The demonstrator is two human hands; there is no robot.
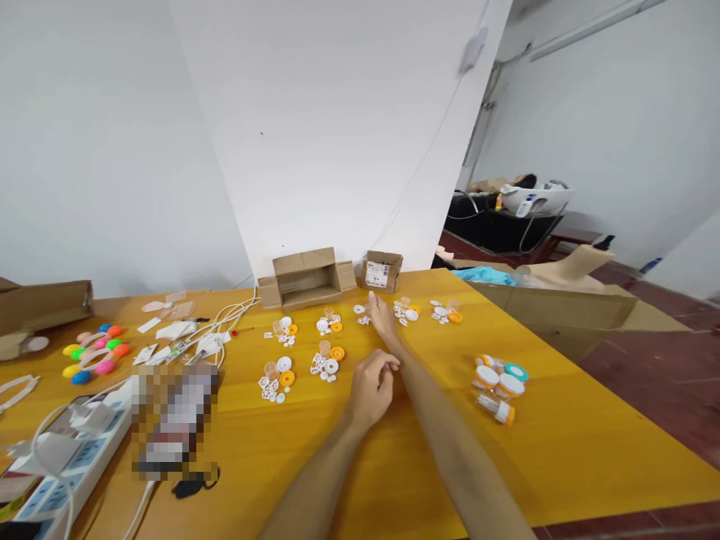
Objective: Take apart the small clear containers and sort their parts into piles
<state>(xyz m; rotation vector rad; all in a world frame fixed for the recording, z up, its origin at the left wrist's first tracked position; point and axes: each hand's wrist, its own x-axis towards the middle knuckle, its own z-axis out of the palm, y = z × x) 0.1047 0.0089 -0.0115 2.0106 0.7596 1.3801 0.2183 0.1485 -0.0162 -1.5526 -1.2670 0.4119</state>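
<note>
My right hand reaches to the far part of the table, over a small group of parts with a white disc beside it. Its fingers are drawn together; whatever is between them is too small to make out. My left hand is nearer me, with fingers curled inward and their contents hidden. Left of the hands lie several similar groups: a clear cup, an orange ring lid, a white lid and white perforated discs. More groups, with another orange lid, lie to the right.
Several jars with white, teal and orange lids lie at right. An open cardboard box and a smaller box stand against the wall. Cables, colourful balls, a power strip and a blurred-out object occupy the left.
</note>
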